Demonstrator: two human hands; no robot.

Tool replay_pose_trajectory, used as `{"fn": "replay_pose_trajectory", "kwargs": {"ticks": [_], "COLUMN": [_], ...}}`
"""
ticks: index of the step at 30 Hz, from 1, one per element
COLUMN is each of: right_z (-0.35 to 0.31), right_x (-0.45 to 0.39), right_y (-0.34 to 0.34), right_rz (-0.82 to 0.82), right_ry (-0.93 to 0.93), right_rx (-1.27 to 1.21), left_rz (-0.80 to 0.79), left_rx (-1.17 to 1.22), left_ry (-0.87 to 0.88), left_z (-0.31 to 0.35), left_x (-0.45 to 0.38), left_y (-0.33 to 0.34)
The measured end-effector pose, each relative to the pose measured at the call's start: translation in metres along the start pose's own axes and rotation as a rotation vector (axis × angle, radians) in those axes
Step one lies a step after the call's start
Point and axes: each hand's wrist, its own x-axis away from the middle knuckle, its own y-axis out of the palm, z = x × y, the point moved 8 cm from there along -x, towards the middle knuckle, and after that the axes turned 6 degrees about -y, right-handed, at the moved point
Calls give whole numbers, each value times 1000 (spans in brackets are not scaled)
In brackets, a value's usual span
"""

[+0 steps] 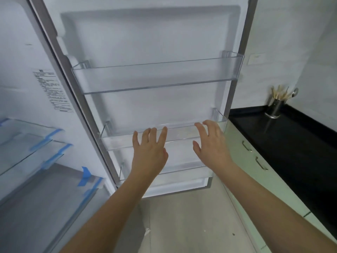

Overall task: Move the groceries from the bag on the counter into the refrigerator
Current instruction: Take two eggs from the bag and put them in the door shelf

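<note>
Your left hand (148, 148) and right hand (212, 143) hover spread and holding nothing before the clear plastic middle door bin (116, 141) of the open white refrigerator. No grocery bag shows on the black worktop (291, 141), so I cannot judge its weight or grip.

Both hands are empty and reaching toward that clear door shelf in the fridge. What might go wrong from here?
The middle door bin is clear plastic clipped to the open refrigerator door; the left hand and right hand could press on its rim and unseat it. The door may also swing toward the black counter. No grocery bag is in view, so the person must turn away to find it.
</note>
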Motion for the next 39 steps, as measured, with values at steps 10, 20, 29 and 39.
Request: {"fn": "replay_pose_trajectory", "kwargs": {"ticks": [10,20,29,39], "right_z": [12,10,2,-3], "right_x": [-16,-9,-4,25], "right_y": [3,-11,-21,-36], "right_rz": [-96,-105,-140,-169], "right_ry": [-64,-122,-138,-156], "right_rx": [-18,18,48,-7], "left_rz": [-94,-163,-194,-149], "left_rx": [-95,-37,9,47], "left_ry": [-75,-80,-94,-34], "left_z": [11,6,4,6], "left_x": [-21,-13,-3,15], "left_y": [0,-11,-17,-47]}}
